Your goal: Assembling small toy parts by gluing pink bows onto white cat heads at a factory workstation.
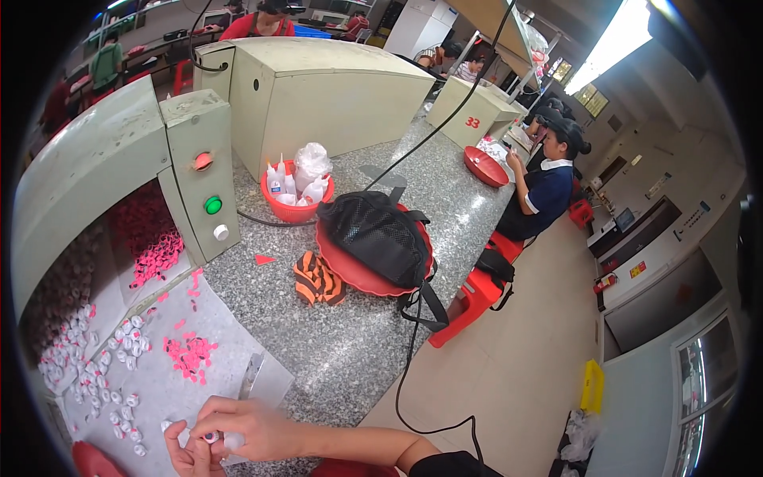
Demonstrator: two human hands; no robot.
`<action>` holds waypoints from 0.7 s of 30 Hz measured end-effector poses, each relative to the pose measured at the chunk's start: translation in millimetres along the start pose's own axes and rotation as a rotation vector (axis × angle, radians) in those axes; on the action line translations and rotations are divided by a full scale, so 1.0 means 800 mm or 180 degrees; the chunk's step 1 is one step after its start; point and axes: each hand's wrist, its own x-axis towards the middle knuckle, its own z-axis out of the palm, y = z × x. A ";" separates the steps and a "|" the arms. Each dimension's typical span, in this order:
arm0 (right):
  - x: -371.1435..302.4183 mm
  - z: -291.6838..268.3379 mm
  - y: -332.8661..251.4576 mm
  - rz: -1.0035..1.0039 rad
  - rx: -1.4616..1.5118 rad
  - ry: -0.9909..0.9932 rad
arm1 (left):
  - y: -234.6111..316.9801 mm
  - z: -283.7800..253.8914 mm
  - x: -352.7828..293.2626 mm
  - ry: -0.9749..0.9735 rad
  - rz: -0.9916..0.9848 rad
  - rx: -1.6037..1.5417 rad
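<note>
In the head view, lower left, one rounded white piece (211,437) with a pink-and-dark face is pinched between left hand (191,456) and right hand (253,430), fingers nearly closed; a whitish object (234,442) is partly covered by the right. Similar pieces (131,345) and one heap of flat pink chips (190,356) are strewn nearby.

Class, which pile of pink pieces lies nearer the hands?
The smaller pile of pink pieces on the pale sheet; the larger pink pile lies farther off, at the opening of the pale-green machine.
</note>
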 end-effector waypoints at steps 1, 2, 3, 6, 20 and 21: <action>0.000 0.001 0.000 -0.0007 -0.0001 -0.0004 | 0.001 -0.005 -0.002 -0.0053 0.0063 0.0142; 0.000 -0.001 0.000 0.0167 0.0338 -0.0056 | 0.003 -0.011 -0.006 -0.0053 0.0073 0.0136; 0.000 -0.001 -0.001 0.0342 0.0672 -0.0108 | 0.004 -0.019 -0.011 -0.0159 0.0170 0.0540; -0.006 -0.002 -0.003 0.0527 0.1047 -0.0297 | -0.003 -0.033 -0.017 -0.0283 0.0406 0.1089; -0.004 0.019 0.013 0.1265 0.1239 0.0189 | 0.020 -0.002 -0.013 -0.0228 0.0278 0.0516; -0.001 0.019 0.013 0.1381 0.1283 0.0172 | 0.021 -0.006 -0.010 -0.0347 0.0290 0.0325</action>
